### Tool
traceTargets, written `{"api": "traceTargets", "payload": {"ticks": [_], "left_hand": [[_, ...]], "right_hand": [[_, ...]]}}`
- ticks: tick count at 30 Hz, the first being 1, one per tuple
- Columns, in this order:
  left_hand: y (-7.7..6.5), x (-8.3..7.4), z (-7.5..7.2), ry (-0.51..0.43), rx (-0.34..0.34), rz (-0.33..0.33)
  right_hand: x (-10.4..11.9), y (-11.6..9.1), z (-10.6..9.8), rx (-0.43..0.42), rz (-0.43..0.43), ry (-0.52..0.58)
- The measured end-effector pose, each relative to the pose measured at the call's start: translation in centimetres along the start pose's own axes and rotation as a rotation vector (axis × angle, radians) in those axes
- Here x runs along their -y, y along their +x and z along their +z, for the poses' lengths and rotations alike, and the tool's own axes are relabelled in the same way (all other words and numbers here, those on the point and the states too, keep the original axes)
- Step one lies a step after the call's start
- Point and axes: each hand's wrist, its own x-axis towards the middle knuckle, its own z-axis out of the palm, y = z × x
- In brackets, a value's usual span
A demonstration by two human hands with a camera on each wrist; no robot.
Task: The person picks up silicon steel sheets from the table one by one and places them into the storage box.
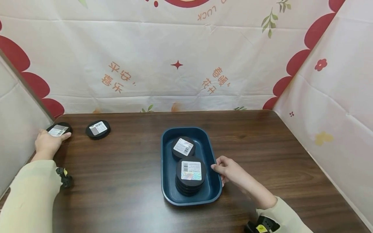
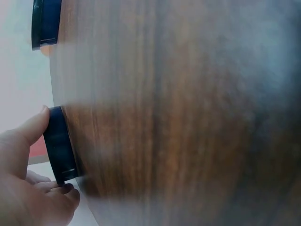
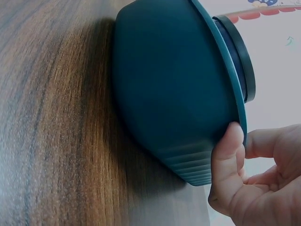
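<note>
At the table's far left corner my left hand (image 1: 48,144) grips a black round disc (image 1: 62,128) with a silver barcode label on top. In the left wrist view, the thumb (image 2: 35,126) lies at one end of the disc (image 2: 59,143) and curled fingers at the other. My right hand (image 1: 230,170) pinches the right rim of a blue tray (image 1: 167,181) between thumb and fingers. Inside the tray are a stack of several labelled black discs (image 1: 190,184) and, behind it, another labelled black disc (image 1: 183,147).
Another labelled black disc (image 1: 98,130) sits a little to the right of the left hand. The dark wooden table (image 1: 116,181) carries everything. A printed white cloth (image 1: 163,48) hangs behind the back edge, with white side panels (image 1: 338,106) along both sides.
</note>
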Motion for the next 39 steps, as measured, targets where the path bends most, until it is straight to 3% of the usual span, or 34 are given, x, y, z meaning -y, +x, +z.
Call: {"api": "traceTargets", "payload": {"ticks": [8,22,39], "left_hand": [[0.2,0.4,0.1,0.018,-0.016,-0.009],[-1.1,0.5,-0.1,0.081,-0.071,0.083],[-1.8,0.9,0.0,0.021,-0.050,0.087]], "right_hand": [[-0.1,0.1,0.1,-0.014,0.007,0.000],[0.1,0.2,0.2,-0.027,0.023,-0.005],[0.2,-0.1,0.1,0.000,-0.002,-0.012]]}}
